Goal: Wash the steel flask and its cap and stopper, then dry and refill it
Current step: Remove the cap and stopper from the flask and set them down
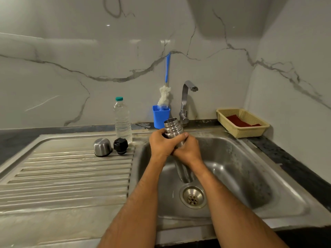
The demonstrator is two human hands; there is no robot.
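Note:
The open steel flask [173, 127] is held tilted over the sink basin [232, 169], mouth pointing up and away, just in front of the tap [186, 104]. My left hand [162, 144] grips its neck. My right hand [189, 149] wraps round the body just below, thumb lying across the flask. The lower part of the flask shows between my forearms. The steel cap [102, 147] sits upside down on the drainboard [68, 172], and the black stopper [120, 146] stands beside it on the right. No water runs from the tap.
A clear plastic water bottle [122, 120] stands behind the stopper. A blue cup [161, 116] holds a bottle brush [164, 97] against the marble wall. A yellow basket [241, 129] with a red cloth [239, 120] sits at the back right. The drain [193, 197] lies below my hands.

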